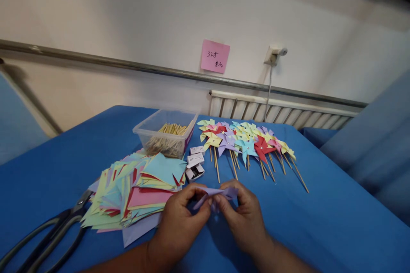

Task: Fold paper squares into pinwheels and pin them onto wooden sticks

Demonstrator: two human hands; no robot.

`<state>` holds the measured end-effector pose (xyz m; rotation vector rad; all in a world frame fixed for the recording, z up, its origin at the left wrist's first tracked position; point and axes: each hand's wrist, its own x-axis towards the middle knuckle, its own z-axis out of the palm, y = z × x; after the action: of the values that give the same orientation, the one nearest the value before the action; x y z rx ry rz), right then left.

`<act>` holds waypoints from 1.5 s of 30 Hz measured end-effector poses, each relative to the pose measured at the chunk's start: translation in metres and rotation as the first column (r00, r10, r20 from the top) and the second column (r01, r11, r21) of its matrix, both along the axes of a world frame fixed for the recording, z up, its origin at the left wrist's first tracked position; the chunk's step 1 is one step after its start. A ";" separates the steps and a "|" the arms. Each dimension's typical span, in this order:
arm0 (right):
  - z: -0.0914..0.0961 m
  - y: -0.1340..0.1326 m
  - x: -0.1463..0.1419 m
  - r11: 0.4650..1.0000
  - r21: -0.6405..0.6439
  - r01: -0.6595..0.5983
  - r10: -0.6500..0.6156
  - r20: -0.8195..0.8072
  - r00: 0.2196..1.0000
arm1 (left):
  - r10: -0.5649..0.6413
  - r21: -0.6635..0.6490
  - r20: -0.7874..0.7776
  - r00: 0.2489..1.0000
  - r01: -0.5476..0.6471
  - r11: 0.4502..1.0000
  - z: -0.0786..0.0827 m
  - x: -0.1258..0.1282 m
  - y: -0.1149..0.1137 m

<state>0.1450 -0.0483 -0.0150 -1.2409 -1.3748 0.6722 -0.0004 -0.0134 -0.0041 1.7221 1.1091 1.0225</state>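
My left hand [179, 222] and my right hand [243, 217] meet over the blue table [320, 222], both pinching one lilac paper piece [214, 194] that is partly folded between the fingertips. Just left of my left hand lies a loose pile of cut coloured paper squares [137, 187]. Beyond my hands a row of finished paper pinwheels on wooden sticks [246, 143] lies on the cloth.
A clear plastic tub of wooden sticks [166, 134] stands behind the paper pile, with small white boxes [195, 164] beside it. Large black scissors [48, 232] lie at the near left. A pink note [215, 56], a rail and a radiator are on the wall behind.
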 end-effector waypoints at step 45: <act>0.010 0.001 0.008 0.881 0.356 -0.312 -0.048 0.723 0.689 | 0.100 -0.467 0.453 0.886 0.141 0.873 -0.014 0.000 0.010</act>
<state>0.1529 -0.0469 -0.0049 -1.0398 -2.1481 -0.1144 -0.0008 -0.0032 -0.0185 1.0056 0.9238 0.9682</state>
